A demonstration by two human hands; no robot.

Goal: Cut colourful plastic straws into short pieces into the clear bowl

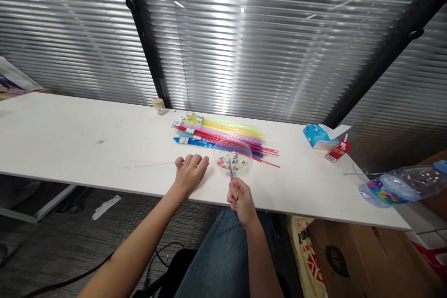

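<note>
My left hand is closed around a few thin whitish straws. Their long ends trail left over the table, and their short ends reach the rim of a clear round bowl. Small cut pieces in several colours lie inside the bowl. In my right hand is a pair of scissors, its blades pointing away from me over the bowl. Whether the blades touch the straws is too small to tell. Behind the bowl lie bundles of coloured straws in yellow, pink, red and blue, with paper labels at their left ends.
On the white table a small lidded jar stands at the back. To the right are a blue tissue pack, a red drink carton and a plastic bottle lying down. A cardboard box stands below the table.
</note>
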